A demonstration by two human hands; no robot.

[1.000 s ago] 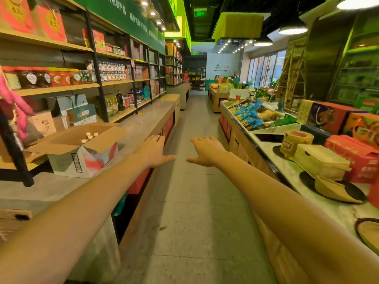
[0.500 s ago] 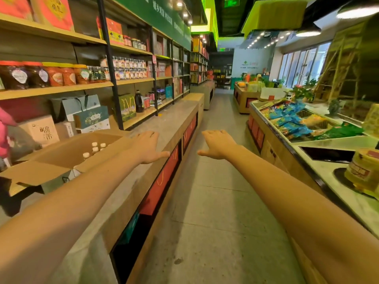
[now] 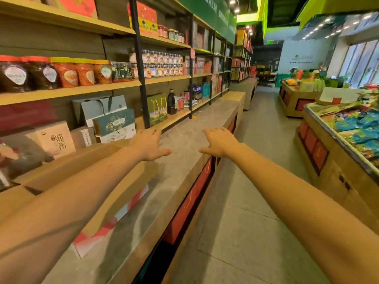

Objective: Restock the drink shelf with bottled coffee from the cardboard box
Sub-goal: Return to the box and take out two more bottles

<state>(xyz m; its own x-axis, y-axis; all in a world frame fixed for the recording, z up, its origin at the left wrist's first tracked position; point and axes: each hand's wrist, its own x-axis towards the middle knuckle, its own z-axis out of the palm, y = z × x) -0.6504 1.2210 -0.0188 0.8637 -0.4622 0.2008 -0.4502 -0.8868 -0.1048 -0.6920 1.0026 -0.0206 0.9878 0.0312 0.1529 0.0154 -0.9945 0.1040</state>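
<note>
head | left hand and right hand above the table, fingers apart, holding nothing | cardboard box on the table under the left forearm, behind the fingers, long side along the table edge; bottled coffee not visible | left hand nearer, probably must pull back to reach in

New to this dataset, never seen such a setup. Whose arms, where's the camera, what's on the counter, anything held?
No machine here: these are a person's two bare arms, filmed by one wide-angle camera worn on the head, looking forward and down a shop aisle. The left hand and right hand reach forward by the grey counter, fingers relaxed, holding nothing. On the counter, under the left forearm, sits an open cardboard box; the arm hides its contents. Behind it, shelves carry jars and gift boxes.
</note>
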